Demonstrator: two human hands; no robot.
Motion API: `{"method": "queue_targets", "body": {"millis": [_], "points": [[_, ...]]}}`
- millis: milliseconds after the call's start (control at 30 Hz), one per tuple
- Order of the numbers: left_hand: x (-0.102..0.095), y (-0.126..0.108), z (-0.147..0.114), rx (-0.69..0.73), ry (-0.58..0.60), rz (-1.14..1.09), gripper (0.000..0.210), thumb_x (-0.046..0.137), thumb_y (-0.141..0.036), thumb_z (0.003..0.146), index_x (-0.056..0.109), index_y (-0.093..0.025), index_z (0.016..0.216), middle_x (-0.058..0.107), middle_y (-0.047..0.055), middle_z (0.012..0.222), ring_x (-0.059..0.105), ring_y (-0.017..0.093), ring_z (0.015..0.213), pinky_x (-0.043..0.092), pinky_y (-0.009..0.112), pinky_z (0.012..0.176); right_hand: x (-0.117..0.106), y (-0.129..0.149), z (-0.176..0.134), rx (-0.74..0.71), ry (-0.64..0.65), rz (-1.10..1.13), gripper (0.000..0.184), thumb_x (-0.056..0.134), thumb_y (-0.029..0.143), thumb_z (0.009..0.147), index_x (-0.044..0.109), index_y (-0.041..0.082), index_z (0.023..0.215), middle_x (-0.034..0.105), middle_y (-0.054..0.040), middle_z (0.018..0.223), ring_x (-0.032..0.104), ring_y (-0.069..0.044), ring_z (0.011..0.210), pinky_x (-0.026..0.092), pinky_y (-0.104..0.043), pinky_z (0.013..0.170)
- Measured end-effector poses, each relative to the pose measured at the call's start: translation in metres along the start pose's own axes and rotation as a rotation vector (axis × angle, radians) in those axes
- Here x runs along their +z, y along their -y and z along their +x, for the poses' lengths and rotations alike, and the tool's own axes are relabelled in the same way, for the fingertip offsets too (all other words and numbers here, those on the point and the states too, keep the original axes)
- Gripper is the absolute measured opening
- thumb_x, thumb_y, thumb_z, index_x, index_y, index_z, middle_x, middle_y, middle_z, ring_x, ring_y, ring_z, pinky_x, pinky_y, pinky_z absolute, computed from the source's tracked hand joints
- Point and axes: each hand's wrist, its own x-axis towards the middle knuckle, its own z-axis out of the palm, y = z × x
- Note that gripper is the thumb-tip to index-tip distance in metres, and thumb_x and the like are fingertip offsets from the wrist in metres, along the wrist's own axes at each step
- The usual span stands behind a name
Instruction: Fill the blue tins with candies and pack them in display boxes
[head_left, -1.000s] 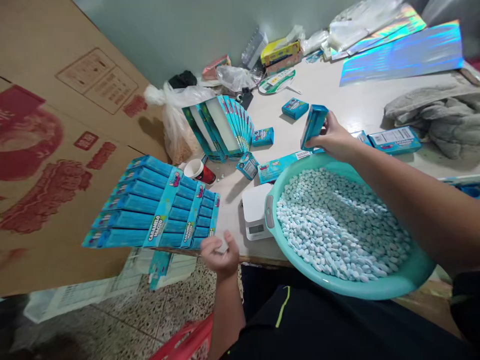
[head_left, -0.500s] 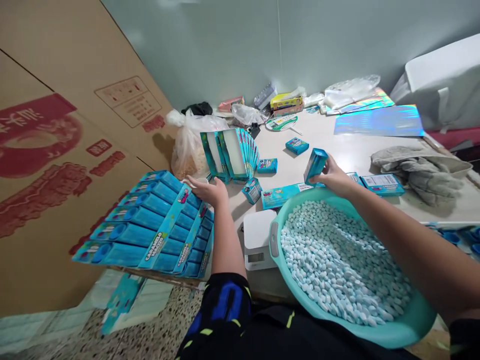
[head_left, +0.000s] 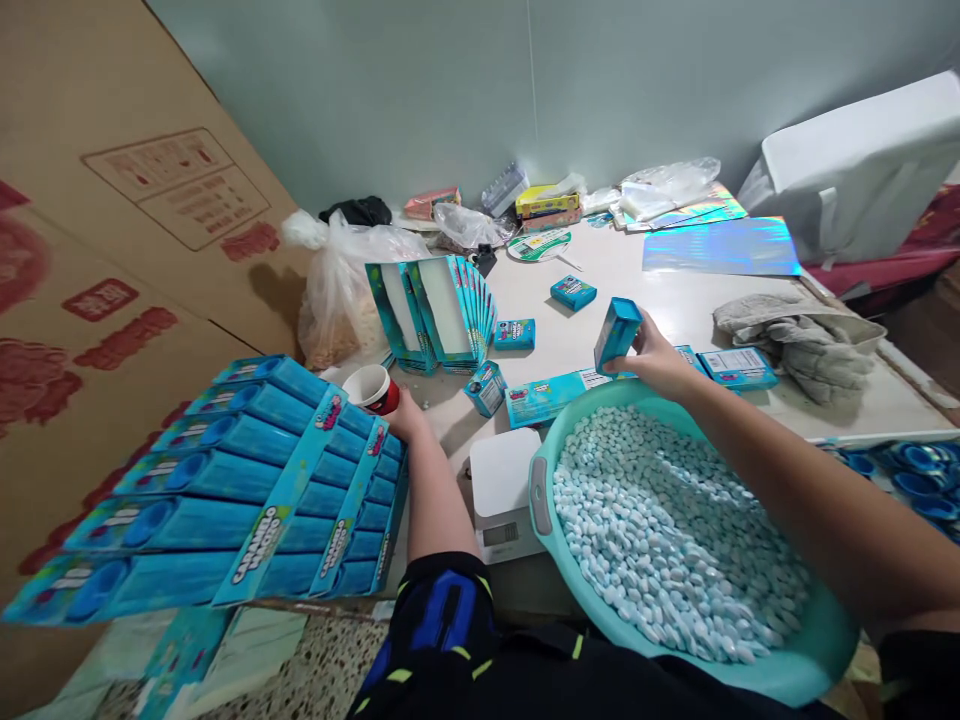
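My left hand (head_left: 403, 413) is closed around a paper cup (head_left: 367, 386), white inside and red outside, behind the stack of blue candy display packs (head_left: 247, 490). In my right hand (head_left: 651, 352) a small blue candy box (head_left: 618, 334) is held upright above the table, just past the rim of the turquoise basin (head_left: 559, 590). Pale blue and white candies (head_left: 675, 530) fill the basin. Between my arms sits a white scale (head_left: 504, 480). Near it stands another small blue box (head_left: 486, 388), and a long blue box (head_left: 547, 397) lies behind the basin.
Fanned blue cartons (head_left: 442, 312) stand beside a tied plastic bag (head_left: 341, 300). More small boxes lie on the table, including one blue box (head_left: 573, 292) farther back. A grey cloth (head_left: 806, 340) lies at right. A large cardboard box (head_left: 97, 250) borders the left side.
My left hand has closed round the paper cup, which now shows clearly. The right hand still holds the small candy box. The view has shifted, so the scene sits farther left.
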Motion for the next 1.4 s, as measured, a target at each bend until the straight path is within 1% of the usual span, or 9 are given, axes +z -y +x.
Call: {"method": "queue_targets", "body": {"millis": [100,233,400,467,600,800,1100,1233,1400], "points": [[0.0,0.003,-0.004,-0.094,-0.053,0.017,0.085,0.078,-0.021,0.079,0.03,-0.012,0.15,0.056,0.029,0.145,0.052,0.043,0.146,0.039,0.065,0.121,0.001,0.003,-0.001,0.009,0.005,-0.003,0.099,0.091,0.031,0.055,0.046,0.036,0.143,0.061,-0.0052,0.116,0.06,-0.036,0.116,0.061,-0.049,0.084],[0.002,0.002,-0.016,-0.137,-0.066,0.022,0.098,0.087,-0.029,0.073,0.03,-0.015,0.152,0.058,0.027,0.144,0.054,0.044,0.143,0.037,0.071,0.12,-0.001,-0.001,-0.001,0.004,0.022,-0.001,0.095,0.09,0.029,0.057,0.047,0.038,0.141,0.061,-0.0047,0.118,0.061,-0.035,0.115,0.061,-0.048,0.085],[-0.002,-0.005,-0.035,0.043,-0.019,-0.036,0.091,0.091,-0.025,0.067,0.044,-0.014,0.145,0.056,0.022,0.148,0.058,0.032,0.14,0.047,0.045,0.12,-0.005,-0.008,0.001,0.009,0.03,0.019,0.093,0.092,0.028,0.056,0.048,0.037,0.138,0.059,-0.0012,0.114,0.061,-0.031,0.113,0.058,-0.05,0.096],[-0.007,-0.007,-0.042,0.116,0.013,-0.052,0.087,0.092,-0.022,0.063,0.05,-0.012,0.139,0.06,0.021,0.144,0.059,0.03,0.138,0.048,0.041,0.12,-0.005,-0.009,0.001,0.015,0.023,0.027,0.094,0.092,0.028,0.055,0.048,0.037,0.138,0.059,-0.0004,0.114,0.061,-0.03,0.113,0.057,-0.051,0.1],[-0.017,-0.008,-0.054,0.199,0.064,-0.069,0.08,0.091,-0.022,0.066,0.053,-0.011,0.136,0.062,0.019,0.137,0.062,0.031,0.133,0.053,0.043,0.114,-0.006,-0.008,0.0,0.006,0.052,0.019,0.097,0.092,0.029,0.058,0.045,0.039,0.143,0.059,-0.0007,0.113,0.061,-0.03,0.111,0.059,-0.051,0.097],[-0.025,-0.017,-0.063,0.269,0.066,-0.08,0.086,0.091,-0.024,0.069,0.046,-0.013,0.142,0.059,0.018,0.142,0.057,0.031,0.139,0.048,0.046,0.12,-0.009,-0.009,-0.001,0.017,0.061,-0.033,0.103,0.093,0.033,0.059,0.042,0.039,0.149,0.061,-0.0026,0.114,0.062,-0.032,0.109,0.061,-0.051,0.091],[-0.033,-0.031,-0.068,0.364,0.054,-0.111,0.093,0.095,-0.028,0.065,0.045,-0.016,0.143,0.056,0.016,0.142,0.054,0.034,0.141,0.043,0.05,0.124,-0.011,-0.014,0.0,0.048,0.077,-0.003,0.093,0.095,0.03,0.059,0.049,0.037,0.139,0.065,0.0,0.117,0.064,-0.03,0.116,0.058,-0.051,0.1],[-0.035,-0.032,-0.068,0.398,0.109,-0.127,0.091,0.095,-0.028,0.064,0.046,-0.018,0.141,0.057,0.014,0.139,0.055,0.034,0.14,0.046,0.05,0.121,-0.011,-0.012,-0.002,0.045,0.09,-0.005,0.093,0.096,0.032,0.06,0.048,0.036,0.14,0.067,-0.0001,0.112,0.066,-0.031,0.111,0.059,-0.05,0.095],[-0.033,-0.035,-0.067,0.425,0.083,-0.211,0.09,0.094,-0.025,0.063,0.046,-0.018,0.139,0.059,0.015,0.14,0.06,0.032,0.136,0.05,0.05,0.118,-0.007,-0.007,-0.002,0.037,0.075,-0.027,0.09,0.095,0.032,0.058,0.048,0.034,0.136,0.066,0.0001,0.107,0.065,-0.03,0.107,0.058,-0.049,0.092]]}}
